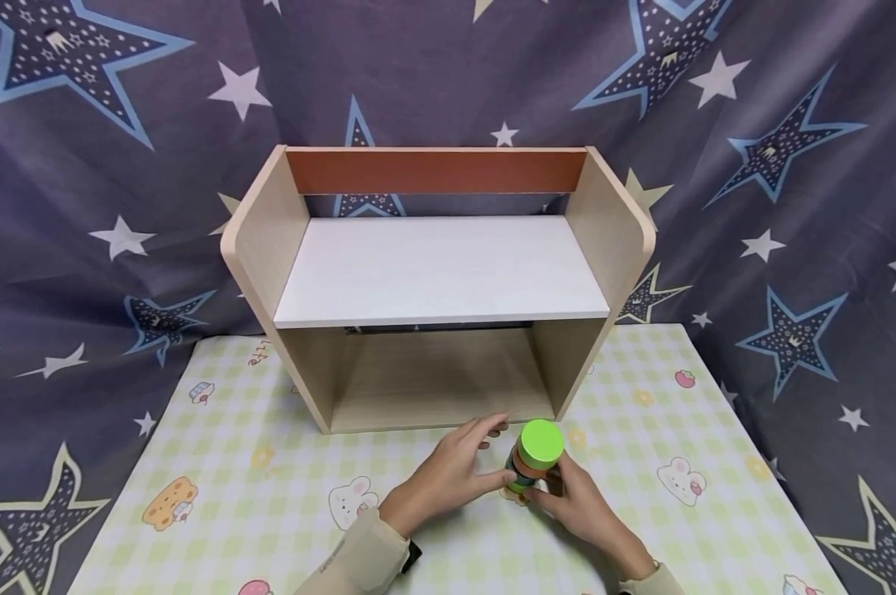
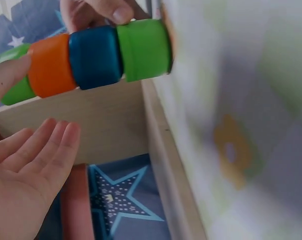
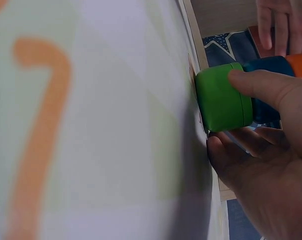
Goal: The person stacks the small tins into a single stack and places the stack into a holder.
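Note:
A small upright stack of rounded plastic pieces (image 1: 540, 446) stands on the tablecloth in front of the shelf's right end. In the left wrist view the stack (image 2: 95, 59) runs from green at the bottom through dark blue and orange to green at the top. My right hand (image 1: 585, 506) holds it low down from the right, its thumb on the bottom green piece (image 3: 221, 97). My left hand (image 1: 455, 467) is to its left, fingers extended and apart from the stack. Its thumb reaches the orange piece (image 2: 50, 65); whether it presses is unclear.
A two-level wooden shelf unit (image 1: 440, 268) with a white upper board and a brown back rail stands behind the hands. The table has a green checked cloth (image 1: 232, 512) with cartoon prints. Dark star-patterned fabric (image 1: 433, 66) hangs behind and at both sides.

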Motion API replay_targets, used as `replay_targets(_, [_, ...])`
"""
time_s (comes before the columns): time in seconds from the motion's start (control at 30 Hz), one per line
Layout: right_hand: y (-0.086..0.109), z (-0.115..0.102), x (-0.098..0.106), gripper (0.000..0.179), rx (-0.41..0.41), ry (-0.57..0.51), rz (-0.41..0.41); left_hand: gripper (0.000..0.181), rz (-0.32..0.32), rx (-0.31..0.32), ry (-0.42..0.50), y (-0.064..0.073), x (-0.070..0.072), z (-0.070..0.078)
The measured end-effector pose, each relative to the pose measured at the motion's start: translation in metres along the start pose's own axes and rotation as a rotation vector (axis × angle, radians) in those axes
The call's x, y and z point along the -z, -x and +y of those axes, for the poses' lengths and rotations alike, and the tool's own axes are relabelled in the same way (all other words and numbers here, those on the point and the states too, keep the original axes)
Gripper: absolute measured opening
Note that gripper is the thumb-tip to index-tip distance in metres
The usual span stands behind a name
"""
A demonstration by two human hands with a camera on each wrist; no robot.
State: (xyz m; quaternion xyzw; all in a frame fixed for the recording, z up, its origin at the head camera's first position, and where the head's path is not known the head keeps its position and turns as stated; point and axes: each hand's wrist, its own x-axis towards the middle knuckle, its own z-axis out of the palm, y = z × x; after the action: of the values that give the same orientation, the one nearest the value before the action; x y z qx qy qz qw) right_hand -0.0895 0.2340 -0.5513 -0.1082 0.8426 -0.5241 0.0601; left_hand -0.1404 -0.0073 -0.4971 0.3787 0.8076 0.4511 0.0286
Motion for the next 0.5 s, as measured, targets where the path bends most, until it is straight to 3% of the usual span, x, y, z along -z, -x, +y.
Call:
replay_targets(0.17, [0.0,0.0,0.001,0.058,0.001,0.009,0.009,0.075,0.008,0.014,0.018,0.005,-0.007,-0.006])
replay_targets(0.5, [0.0,-0.002,-0.001,0.059,0.007,0.016,0.022,0.075,-0.05,0.139,0.094,0.011,-0.015,-0.012])
